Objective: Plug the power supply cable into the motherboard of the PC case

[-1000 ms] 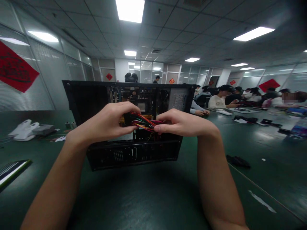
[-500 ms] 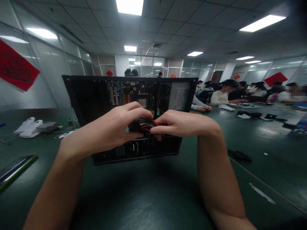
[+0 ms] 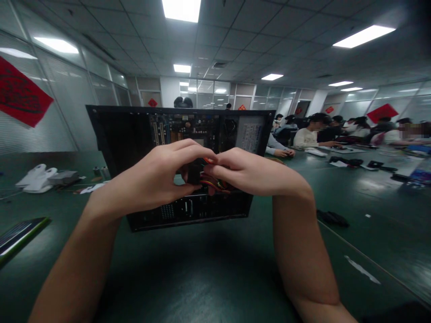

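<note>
At the open side of the computer case (image 3: 161, 110), we judge the multicoloured cable bundle (image 3: 217, 182) light, springy and easily strained, best taken by its dark connector (image 3: 193, 174), around which our left hand (image 3: 161, 172) curls narrowly while our right hand (image 3: 251, 170) pinches the wires.

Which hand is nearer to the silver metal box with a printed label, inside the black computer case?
The right hand. In the picture it is just below the silver labelled metal box; the left hand is farther off, lower and to its left.
</note>
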